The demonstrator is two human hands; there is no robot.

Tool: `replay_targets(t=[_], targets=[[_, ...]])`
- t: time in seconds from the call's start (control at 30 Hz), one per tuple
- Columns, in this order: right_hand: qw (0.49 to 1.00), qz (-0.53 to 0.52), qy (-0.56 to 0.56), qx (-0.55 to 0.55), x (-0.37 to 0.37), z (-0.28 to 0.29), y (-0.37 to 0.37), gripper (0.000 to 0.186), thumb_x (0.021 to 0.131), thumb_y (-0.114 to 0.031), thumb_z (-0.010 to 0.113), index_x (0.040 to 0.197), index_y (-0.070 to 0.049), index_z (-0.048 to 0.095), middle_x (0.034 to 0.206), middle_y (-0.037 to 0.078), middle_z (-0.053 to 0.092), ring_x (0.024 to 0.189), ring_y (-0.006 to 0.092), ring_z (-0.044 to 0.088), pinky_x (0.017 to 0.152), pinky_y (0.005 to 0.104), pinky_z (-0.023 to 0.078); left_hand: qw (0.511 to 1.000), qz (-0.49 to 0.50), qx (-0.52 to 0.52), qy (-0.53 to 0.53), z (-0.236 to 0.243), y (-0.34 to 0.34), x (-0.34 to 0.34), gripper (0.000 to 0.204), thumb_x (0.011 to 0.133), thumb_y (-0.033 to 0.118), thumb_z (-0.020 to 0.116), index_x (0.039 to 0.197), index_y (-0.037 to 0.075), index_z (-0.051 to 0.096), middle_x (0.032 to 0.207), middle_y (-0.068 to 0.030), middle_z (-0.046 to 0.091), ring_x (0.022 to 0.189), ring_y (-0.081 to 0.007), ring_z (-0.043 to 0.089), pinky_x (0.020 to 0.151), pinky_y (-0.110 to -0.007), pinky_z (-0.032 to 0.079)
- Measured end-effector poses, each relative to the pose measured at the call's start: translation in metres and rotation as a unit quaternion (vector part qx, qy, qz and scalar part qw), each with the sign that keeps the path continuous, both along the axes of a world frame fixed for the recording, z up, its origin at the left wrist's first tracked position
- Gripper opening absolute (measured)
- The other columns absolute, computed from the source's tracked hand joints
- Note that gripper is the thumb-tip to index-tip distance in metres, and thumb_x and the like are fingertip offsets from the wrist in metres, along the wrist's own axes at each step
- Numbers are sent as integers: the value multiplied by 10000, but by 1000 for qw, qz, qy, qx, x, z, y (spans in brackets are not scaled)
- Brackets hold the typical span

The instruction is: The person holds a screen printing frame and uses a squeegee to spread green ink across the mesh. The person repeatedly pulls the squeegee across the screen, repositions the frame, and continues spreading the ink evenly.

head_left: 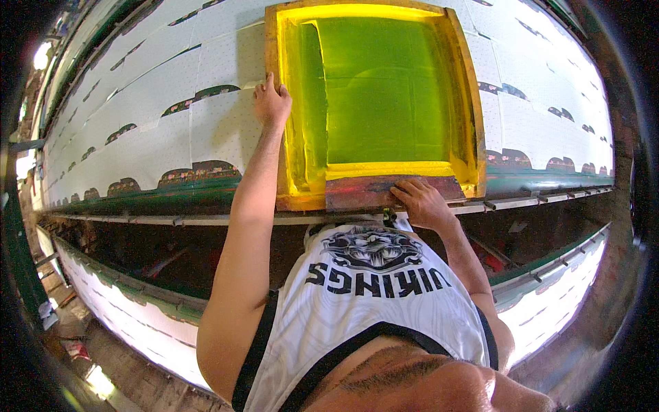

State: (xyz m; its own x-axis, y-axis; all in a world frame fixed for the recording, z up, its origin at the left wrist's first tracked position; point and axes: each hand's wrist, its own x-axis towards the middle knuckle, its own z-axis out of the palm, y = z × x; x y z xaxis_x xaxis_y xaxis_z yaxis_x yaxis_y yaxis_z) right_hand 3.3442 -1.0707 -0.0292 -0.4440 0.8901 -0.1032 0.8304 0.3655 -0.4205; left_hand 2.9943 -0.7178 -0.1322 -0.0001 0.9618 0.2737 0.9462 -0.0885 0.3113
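Note:
A wooden screen-printing frame [479, 123] with yellow-stained inner edges and green-yellow mesh [384, 89] lies flat on the long table in front of me. My left hand [272, 103] grips the frame's left rail, its index finger stretched along the wood and the others curled. At the near side of the frame, my right hand [422, 202] is closed on a dark, stained squeegee [360, 193], fingers over its top edge. Thick yellow ink [391, 169] lines the squeegee's far side. A ridge of ink [320, 89] runs along the mesh's left part.
White sheets or fabric with dark cut-out-like patches [206, 130] cover the table [549, 89] on both sides of the frame. A metal rail [199, 220] with small stops follows its near edge. Behind me stands another long white-covered table [130, 309], with a narrow aisle between.

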Motion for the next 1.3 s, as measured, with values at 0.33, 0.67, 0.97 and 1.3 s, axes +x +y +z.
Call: replay_targets(t=[0.33, 0.67, 0.97, 1.3], targets=[[980, -157, -80, 88, -15, -44, 33, 541, 800, -73, 758, 1332, -146, 687, 1213, 101, 733, 1134, 333, 712, 937, 464, 607, 998, -2, -9, -57, 4, 0, -2, 540, 1015, 304, 659, 1492, 56, 615, 1263, -270, 695, 1218, -439, 632, 1079, -548, 493], [964, -188, -172, 72, 37, -77, 321, 359, 903, -161, 666, 1259, -165, 719, 1093, 182, 778, 1007, 418, 757, 848, 581, 613, 1000, -4, 2, -17, -6, 9, -1, 522, 1032, 293, 657, 1514, 101, 596, 1324, -273, 646, 1201, -442, 637, 1006, -535, 546], [977, -115, -166, 73, 89, -52, 523, 317, 950, -234, 613, 1221, -150, 755, 1173, 199, 782, 1115, 433, 757, 940, 584, 619, 998, 45, -27, 21, 5, 9, 14, 514, 1043, 310, 643, 1528, 148, 587, 1284, -232, 654, 1194, -431, 629, 984, -560, 550], [975, -138, -144, 100, 66, -60, 577, 259, 888, -165, 646, 1039, -62, 830, 1078, 259, 787, 1030, 447, 766, 849, 569, 610, 997, 67, -29, 19, 9, 9, 16, 426, 1079, 281, 555, 1474, 144, 639, 1221, -204, 684, 1171, -420, 640, 966, -546, 554]])
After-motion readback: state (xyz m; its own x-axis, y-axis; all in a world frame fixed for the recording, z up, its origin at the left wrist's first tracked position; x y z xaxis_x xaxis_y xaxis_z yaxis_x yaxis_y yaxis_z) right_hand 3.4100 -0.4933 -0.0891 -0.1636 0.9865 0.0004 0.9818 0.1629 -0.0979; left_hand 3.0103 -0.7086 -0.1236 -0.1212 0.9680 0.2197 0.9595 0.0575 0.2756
